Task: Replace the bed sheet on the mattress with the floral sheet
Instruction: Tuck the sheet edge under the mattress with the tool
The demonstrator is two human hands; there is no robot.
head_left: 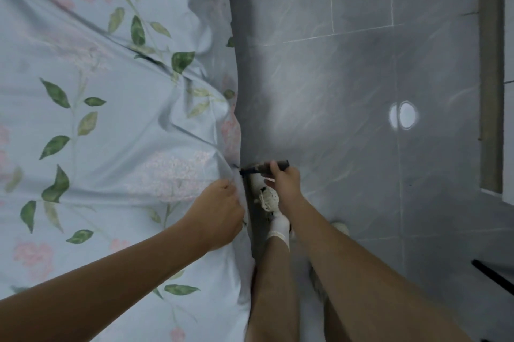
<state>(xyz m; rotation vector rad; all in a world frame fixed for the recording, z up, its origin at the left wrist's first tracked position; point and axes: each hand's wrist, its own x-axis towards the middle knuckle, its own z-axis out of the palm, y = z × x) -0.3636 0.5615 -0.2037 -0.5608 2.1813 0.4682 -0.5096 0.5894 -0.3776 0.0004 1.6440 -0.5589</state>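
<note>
Your floral sheet (116, 124) is pale blue, pink blooms, green leaves, wrinkled; left hand (219, 211) bunches its edge, right hand (283, 183) grips a dark clip (264, 168).

A single head-worn wide-angle view looks steeply down from standing height; the bed's floral sheet (105, 124) fills the left half, the tiled floor (347, 85) the right; edges curve with distortion.
</note>
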